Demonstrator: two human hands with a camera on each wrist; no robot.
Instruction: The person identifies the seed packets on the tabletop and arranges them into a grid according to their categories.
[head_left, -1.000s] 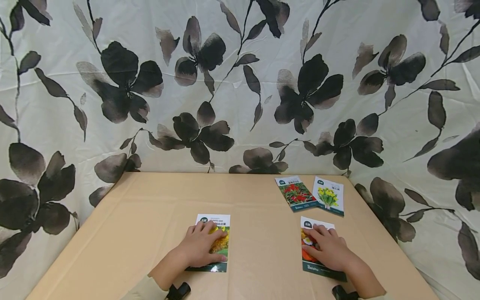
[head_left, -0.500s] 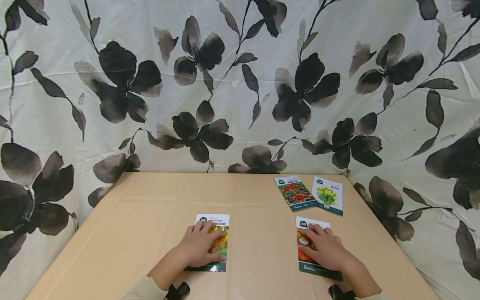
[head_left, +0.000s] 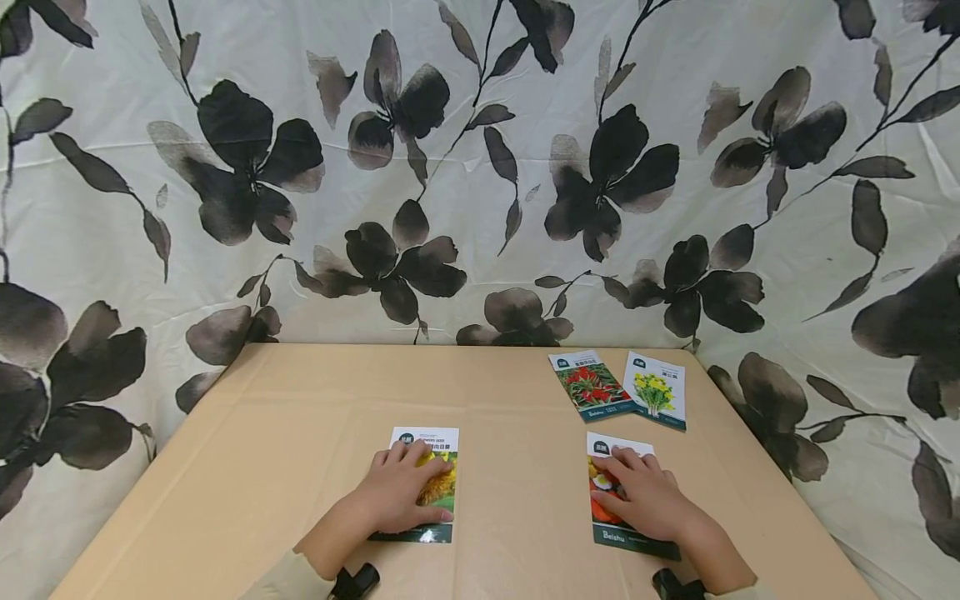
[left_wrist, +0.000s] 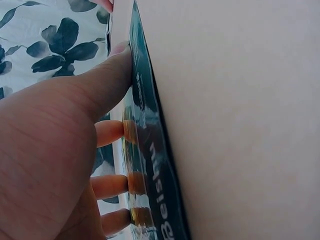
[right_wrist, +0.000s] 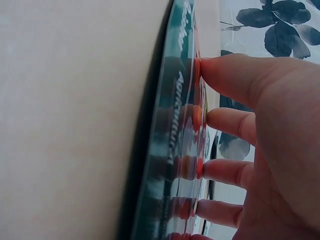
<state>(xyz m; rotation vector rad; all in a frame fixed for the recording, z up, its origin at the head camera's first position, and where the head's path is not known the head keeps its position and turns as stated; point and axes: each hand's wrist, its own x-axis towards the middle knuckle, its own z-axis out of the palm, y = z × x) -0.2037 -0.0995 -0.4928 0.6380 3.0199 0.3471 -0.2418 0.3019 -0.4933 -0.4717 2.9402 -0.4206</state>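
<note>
In the head view, my left hand (head_left: 401,493) rests on a seed packet (head_left: 442,493) with yellow flowers, lying flat on the table. My right hand (head_left: 651,498) presses its fingertips on another seed packet (head_left: 626,535), which shows red and orange with a dark green "Beishu" band. Each palm covers part of its packet's picture. The left wrist view has the thumb and fingertips spread across the glossy face of the left packet (left_wrist: 155,150). Fingertips likewise touch the face of the right packet (right_wrist: 167,135) in the right wrist view.
Farther back on the right, a seed packet with red flowers (head_left: 588,385) partly overlaps or touches one with a yellow-flowered plant (head_left: 656,393). The table (head_left: 337,392) is light tan. Behind it hangs a white cloth (head_left: 495,200) with dark flowers.
My right hand has slid its packet a little to the left, towards the other packet. The left hand and its packet have stayed in place.
</note>
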